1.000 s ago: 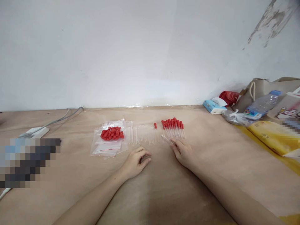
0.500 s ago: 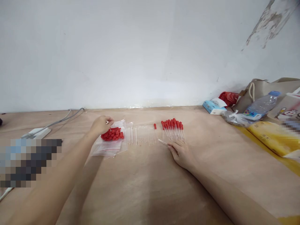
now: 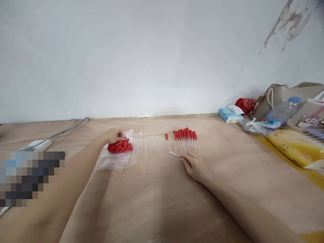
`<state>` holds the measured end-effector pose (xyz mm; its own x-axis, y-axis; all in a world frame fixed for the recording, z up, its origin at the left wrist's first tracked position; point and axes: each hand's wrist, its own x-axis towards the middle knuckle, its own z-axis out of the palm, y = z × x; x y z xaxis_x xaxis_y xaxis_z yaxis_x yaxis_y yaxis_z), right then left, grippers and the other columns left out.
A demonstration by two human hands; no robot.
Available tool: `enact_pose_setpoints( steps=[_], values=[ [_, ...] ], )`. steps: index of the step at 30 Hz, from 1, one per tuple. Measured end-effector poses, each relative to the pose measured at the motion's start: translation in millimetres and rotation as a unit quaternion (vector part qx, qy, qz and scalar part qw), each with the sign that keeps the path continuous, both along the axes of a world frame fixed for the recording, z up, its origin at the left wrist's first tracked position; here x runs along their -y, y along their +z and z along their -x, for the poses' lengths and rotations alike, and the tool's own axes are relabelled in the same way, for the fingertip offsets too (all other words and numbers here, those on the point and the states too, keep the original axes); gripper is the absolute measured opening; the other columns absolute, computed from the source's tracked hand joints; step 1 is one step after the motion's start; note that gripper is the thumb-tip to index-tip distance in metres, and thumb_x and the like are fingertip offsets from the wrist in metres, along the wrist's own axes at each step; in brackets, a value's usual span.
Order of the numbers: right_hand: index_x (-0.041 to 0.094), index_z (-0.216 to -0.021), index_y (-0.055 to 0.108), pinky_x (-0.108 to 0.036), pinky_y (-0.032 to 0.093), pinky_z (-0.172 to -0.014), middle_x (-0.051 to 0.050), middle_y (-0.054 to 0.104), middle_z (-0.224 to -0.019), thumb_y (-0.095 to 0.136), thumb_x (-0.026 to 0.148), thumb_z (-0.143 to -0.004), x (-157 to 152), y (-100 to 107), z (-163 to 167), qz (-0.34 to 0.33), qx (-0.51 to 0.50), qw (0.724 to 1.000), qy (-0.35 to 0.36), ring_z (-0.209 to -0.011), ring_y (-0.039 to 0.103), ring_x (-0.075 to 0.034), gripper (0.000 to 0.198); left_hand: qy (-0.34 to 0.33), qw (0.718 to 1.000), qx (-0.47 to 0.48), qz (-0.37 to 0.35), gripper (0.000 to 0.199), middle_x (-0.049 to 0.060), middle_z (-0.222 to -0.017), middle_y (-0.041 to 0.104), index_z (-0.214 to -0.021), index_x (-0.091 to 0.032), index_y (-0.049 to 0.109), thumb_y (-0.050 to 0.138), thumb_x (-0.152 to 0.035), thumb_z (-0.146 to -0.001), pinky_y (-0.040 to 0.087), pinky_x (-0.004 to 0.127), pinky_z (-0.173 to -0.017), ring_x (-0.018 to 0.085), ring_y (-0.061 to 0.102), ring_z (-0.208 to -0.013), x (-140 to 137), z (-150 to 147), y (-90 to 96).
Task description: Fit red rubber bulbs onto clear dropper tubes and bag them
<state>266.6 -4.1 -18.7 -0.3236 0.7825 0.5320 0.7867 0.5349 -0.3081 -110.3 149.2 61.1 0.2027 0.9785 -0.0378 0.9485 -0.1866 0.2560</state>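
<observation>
Red bulbs [image 3: 121, 146], left hand [image 3: 114, 135] now lowered to them, its grip unclear, right hand [image 3: 195, 164] still pinching clear tube [image 3: 174, 154]

I watch through one head-worn camera, looking forward and down across the table [image 3: 136, 194] to the wall [image 3: 126, 60].

Bulb pile [image 3: 122, 147], 8 o'clock: solid red
Capped tubes [image 3: 187, 133], 4 o'clock: clear, red tops
Loose tubes [image 3: 145, 147]: clear
Tissue box [image 3: 227, 115], 3 o'clock: blue, white
Tabletop [image 3: 141, 195]: tan
</observation>
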Motion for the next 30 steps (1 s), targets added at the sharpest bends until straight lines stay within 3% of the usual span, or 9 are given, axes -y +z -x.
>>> enact_pose_setpoints(
  steps=[3,6,8,10,13,17,22,30],
  values=[
    [0.019,-0.090,0.060,-0.031,0.040,-0.069,-0.005,0.060,-0.078,0.039,0.022,-0.087,1,1,0,0.001,-0.004,1.000,0.003,-0.077,0.053,-0.018,0.021,0.004,0.999,0.022,-0.028,0.025,0.001,-0.061,0.061,-0.060,-0.020,0.052,0.058,-0.044,-0.056,0.041,0.025,-0.055,0.019,0.057,-0.062,3,0,2.9],
    [0.018,-0.085,0.059,-0.030,0.041,-0.068,-0.006,0.059,-0.077,0.039,0.023,-0.087,1,2,1,0.002,-0.019,1.000,0.000,-0.076,0.053,-0.018,0.020,0.009,0.995,0.048,-0.084,0.025,0.004,-0.076,0.063,-0.072,-0.019,0.052,0.050,-0.044,-0.069,0.043,0.027,-0.065,0.019,0.058,-0.075,16,-10,9.6],
    [0.018,-0.084,0.056,-0.030,0.041,-0.066,-0.006,0.057,-0.077,0.038,0.024,-0.086,1,2,1,0.003,-0.042,0.999,-0.007,-0.073,0.053,-0.017,0.019,0.008,0.986,0.092,-0.137,0.026,0.005,-0.089,0.062,-0.082,-0.018,0.052,0.042,-0.042,-0.078,0.043,0.026,-0.072,0.018,0.057,-0.085,34,-26,10.5],
    [0.018,-0.084,0.054,-0.029,0.042,-0.064,-0.005,0.056,-0.076,0.037,0.024,-0.087,0,1,1,0.010,-0.071,0.997,-0.006,-0.070,0.052,-0.017,0.018,-0.002,0.959,0.205,-0.195,0.029,0.004,-0.088,0.061,-0.094,-0.017,0.051,0.044,-0.040,-0.079,0.044,0.026,-0.070,0.016,0.057,-0.079,62,-51,4.8],
    [0.018,-0.090,0.053,-0.029,0.043,-0.065,-0.006,0.057,-0.079,0.035,0.022,-0.087,0,2,3,0.013,-0.103,0.994,0.019,-0.072,0.053,-0.017,0.018,-0.065,0.945,0.287,-0.144,0.031,0.003,-0.086,0.061,-0.104,-0.018,0.052,0.047,-0.037,-0.080,0.044,0.025,-0.064,0.015,0.056,-0.074,110,-94,-15.5],
    [0.021,-0.104,0.053,-0.031,0.045,-0.071,-0.006,0.059,-0.090,0.035,0.020,-0.087,7,5,10,0.024,-0.124,0.989,0.073,-0.082,0.055,-0.018,0.024,-0.116,0.940,0.311,-0.080,0.022,0.002,-0.077,0.057,-0.088,-0.017,0.060,0.047,-0.033,-0.082,0.041,0.024,-0.059,0.013,0.053,-0.068,152,-137,-46.1],
    [0.021,-0.103,0.055,-0.030,0.045,-0.072,-0.006,0.060,-0.089,0.036,0.019,-0.087,17,9,17,0.039,-0.132,0.985,0.108,-0.082,0.055,-0.016,0.025,-0.119,0.926,0.353,-0.060,0.020,0.001,-0.078,0.057,-0.089,-0.017,0.059,0.047,-0.032,-0.083,0.041,0.024,-0.063,0.013,0.052,-0.069,161,-149,-65.9],
    [0.021,-0.106,0.055,-0.030,0.040,-0.072,-0.005,0.063,-0.085,0.040,0.016,-0.086,16,4,18,0.010,-0.087,0.987,0.135,-0.074,0.055,-0.014,0.025,-0.120,0.922,0.363,-0.056,0.021,0.002,-0.079,0.057,-0.088,-0.017,0.059,0.046,-0.033,-0.083,0.041,0.024,-0.064,0.013,0.052,-0.071,163,-147,-66.8]
  ],
)
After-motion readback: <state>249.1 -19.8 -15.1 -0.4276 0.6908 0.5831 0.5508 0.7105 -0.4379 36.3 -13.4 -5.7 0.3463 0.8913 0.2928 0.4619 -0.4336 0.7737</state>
